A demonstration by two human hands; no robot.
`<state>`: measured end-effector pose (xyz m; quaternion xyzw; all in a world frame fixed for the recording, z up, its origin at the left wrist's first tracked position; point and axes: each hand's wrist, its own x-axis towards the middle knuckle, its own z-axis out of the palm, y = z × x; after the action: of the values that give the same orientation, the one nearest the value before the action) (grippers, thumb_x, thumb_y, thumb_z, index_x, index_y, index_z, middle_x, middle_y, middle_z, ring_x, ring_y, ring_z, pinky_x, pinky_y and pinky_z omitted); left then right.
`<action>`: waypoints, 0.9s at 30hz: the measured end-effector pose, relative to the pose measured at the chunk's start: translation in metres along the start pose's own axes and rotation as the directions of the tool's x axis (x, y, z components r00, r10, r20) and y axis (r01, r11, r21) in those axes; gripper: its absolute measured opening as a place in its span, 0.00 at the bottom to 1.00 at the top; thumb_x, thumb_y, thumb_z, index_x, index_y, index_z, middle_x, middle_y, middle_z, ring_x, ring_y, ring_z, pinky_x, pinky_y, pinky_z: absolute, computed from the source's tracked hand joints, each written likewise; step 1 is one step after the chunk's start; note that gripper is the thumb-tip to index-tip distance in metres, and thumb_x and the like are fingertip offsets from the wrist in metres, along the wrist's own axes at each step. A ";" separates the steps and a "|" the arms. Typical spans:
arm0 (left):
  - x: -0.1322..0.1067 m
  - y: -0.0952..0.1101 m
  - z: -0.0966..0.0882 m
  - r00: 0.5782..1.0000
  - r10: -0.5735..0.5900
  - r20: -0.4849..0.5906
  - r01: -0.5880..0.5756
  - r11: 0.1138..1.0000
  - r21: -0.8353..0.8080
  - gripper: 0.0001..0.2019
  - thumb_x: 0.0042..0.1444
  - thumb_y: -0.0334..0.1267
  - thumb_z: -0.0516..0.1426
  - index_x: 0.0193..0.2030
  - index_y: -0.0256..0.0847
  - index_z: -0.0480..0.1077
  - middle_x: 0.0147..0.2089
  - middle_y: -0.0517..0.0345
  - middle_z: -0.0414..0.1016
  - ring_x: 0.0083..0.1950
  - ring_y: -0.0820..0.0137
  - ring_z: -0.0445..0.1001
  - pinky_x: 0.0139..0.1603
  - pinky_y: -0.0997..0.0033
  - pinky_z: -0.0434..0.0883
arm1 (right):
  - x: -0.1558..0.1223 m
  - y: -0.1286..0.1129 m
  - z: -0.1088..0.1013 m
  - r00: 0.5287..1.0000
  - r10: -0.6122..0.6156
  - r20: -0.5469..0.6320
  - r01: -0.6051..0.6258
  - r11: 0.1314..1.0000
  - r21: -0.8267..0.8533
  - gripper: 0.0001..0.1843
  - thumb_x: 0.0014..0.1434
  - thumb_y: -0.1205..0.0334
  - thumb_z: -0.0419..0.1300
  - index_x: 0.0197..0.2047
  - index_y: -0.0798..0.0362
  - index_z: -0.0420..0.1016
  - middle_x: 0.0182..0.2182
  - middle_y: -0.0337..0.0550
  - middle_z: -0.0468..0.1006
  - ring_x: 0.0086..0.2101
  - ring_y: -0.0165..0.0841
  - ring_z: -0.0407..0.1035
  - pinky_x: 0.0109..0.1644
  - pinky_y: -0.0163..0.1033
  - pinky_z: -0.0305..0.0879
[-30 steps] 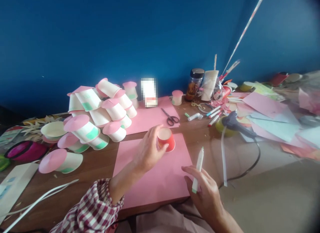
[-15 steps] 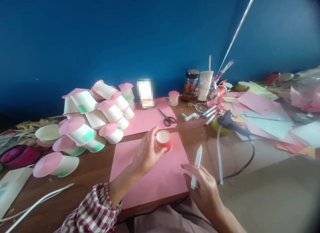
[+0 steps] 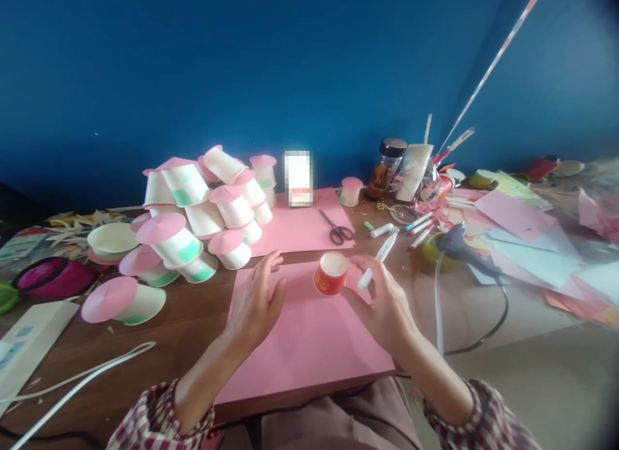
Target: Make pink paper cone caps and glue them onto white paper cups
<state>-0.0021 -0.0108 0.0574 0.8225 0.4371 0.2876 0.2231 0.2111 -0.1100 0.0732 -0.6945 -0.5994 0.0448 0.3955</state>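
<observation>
A small red paper cup stands upside down on a pink paper sheet lying on the wooden table. My left hand hovers just left of the cup, fingers spread and holding nothing. My right hand is right of the cup, fingertips touching its side, while gripping a white marker with a green tip that points away toward the back right.
A pile of white cups with pink paper lids fills the left. Scissors lie on a second pink sheet behind. Markers, a jar, a glue gun with cable and loose coloured papers crowd the right.
My left hand has let go of the red cup and opened beside it. My right hand moved forward with the marker and now touches the cup's right side.
</observation>
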 end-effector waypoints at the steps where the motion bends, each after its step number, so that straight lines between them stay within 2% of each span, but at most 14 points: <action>1: -0.003 -0.001 0.000 1.000 -0.013 0.019 0.013 1.000 -0.007 0.23 0.61 0.40 0.49 0.62 0.43 0.53 0.56 0.51 0.70 0.54 0.65 0.70 0.53 0.59 0.69 | 0.003 -0.001 0.004 1.000 0.010 0.005 -0.010 1.000 0.010 0.23 0.55 0.55 0.62 0.52 0.49 0.62 0.47 0.46 0.75 0.46 0.40 0.70 0.48 0.44 0.68; 4: -0.010 -0.003 -0.002 0.996 -0.047 0.077 0.048 0.999 -0.010 0.19 0.61 0.41 0.50 0.59 0.45 0.59 0.50 0.55 0.74 0.51 0.67 0.73 0.50 0.64 0.70 | 0.011 -0.002 0.014 1.000 0.018 0.008 -0.018 1.000 0.016 0.27 0.51 0.55 0.65 0.52 0.48 0.62 0.47 0.45 0.74 0.45 0.39 0.70 0.47 0.43 0.67; 7: -0.017 -0.004 -0.002 0.987 -0.044 0.158 0.039 0.999 0.033 0.13 0.61 0.40 0.49 0.50 0.46 0.67 0.45 0.59 0.77 0.45 0.68 0.75 0.44 0.67 0.71 | 0.014 -0.001 0.018 1.000 0.013 -0.003 -0.013 1.000 -0.011 0.29 0.49 0.54 0.67 0.52 0.48 0.62 0.46 0.45 0.74 0.45 0.40 0.70 0.48 0.44 0.66; 10: -0.025 -0.005 0.000 0.970 -0.002 0.242 -0.016 0.997 0.072 0.11 0.61 0.39 0.48 0.44 0.45 0.69 0.43 0.58 0.78 0.41 0.68 0.76 0.41 0.68 0.70 | 0.015 0.001 0.020 1.000 0.019 -0.008 -0.019 0.999 -0.038 0.28 0.49 0.55 0.66 0.52 0.48 0.62 0.45 0.45 0.74 0.44 0.39 0.70 0.47 0.43 0.67; 14: -0.035 -0.005 0.003 0.941 0.071 0.330 -0.111 0.988 0.106 0.11 0.61 0.37 0.47 0.42 0.44 0.70 0.41 0.58 0.78 0.40 0.67 0.75 0.41 0.67 0.69 | 0.016 0.005 0.023 0.998 0.060 -0.013 -0.061 0.998 -0.030 0.27 0.48 0.56 0.66 0.50 0.48 0.63 0.44 0.43 0.74 0.42 0.38 0.70 0.44 0.42 0.67; 20: -0.040 -0.005 0.004 0.925 0.038 0.379 -0.094 0.987 0.132 0.10 0.61 0.36 0.48 0.42 0.44 0.69 0.38 0.58 0.76 0.40 0.65 0.73 0.39 0.67 0.67 | 0.017 0.004 0.026 0.996 0.093 -0.015 -0.093 0.996 -0.018 0.20 0.52 0.58 0.63 0.48 0.48 0.64 0.40 0.41 0.76 0.37 0.35 0.71 0.40 0.40 0.68; 27: -0.041 -0.009 0.007 0.927 0.053 0.370 -0.100 0.989 0.110 0.09 0.61 0.36 0.47 0.42 0.45 0.69 0.38 0.58 0.75 0.40 0.66 0.72 0.40 0.67 0.65 | 0.019 0.001 0.021 0.996 0.087 0.002 -0.086 0.994 -0.070 0.22 0.50 0.57 0.63 0.48 0.49 0.64 0.40 0.42 0.76 0.37 0.36 0.72 0.40 0.39 0.68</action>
<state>-0.0214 -0.0417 0.0355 0.8906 0.3729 0.1092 0.2364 0.2057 -0.0828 0.0657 -0.7330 -0.5709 0.0427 0.3673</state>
